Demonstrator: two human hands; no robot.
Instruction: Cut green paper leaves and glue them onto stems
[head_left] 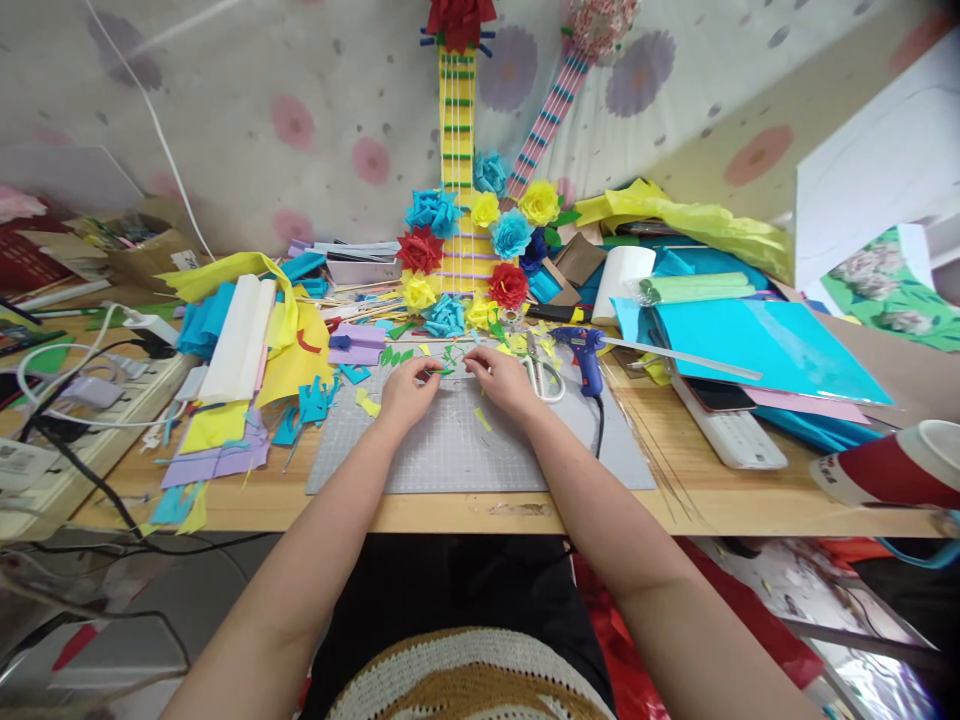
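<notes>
"Wood under everything, was it?"

"Yes, a wooden table ran right across in front of me, with my grey cutting mat flat on it."

"And behind the mat?"

"A yellow guitar shape stood there, decked with flowers at its lower end."

"Where were your hands?"

"Over the far part of the mat, near each other. On my left hand, thumb and forefinger were pinched. On my right hand, the fingertips were bunched close, but from that view I couldn't fairly tell whether they met or gripped anything."

"Any tools about?"

"The blue glue gun was to my right, and the white-handled scissors lay between it and my right hand."

"Smaller still?"

"Green leaves, just beyond my left hand. Last, the thin green strip, clamped in that left pinch and pointing toward my right."
</notes>
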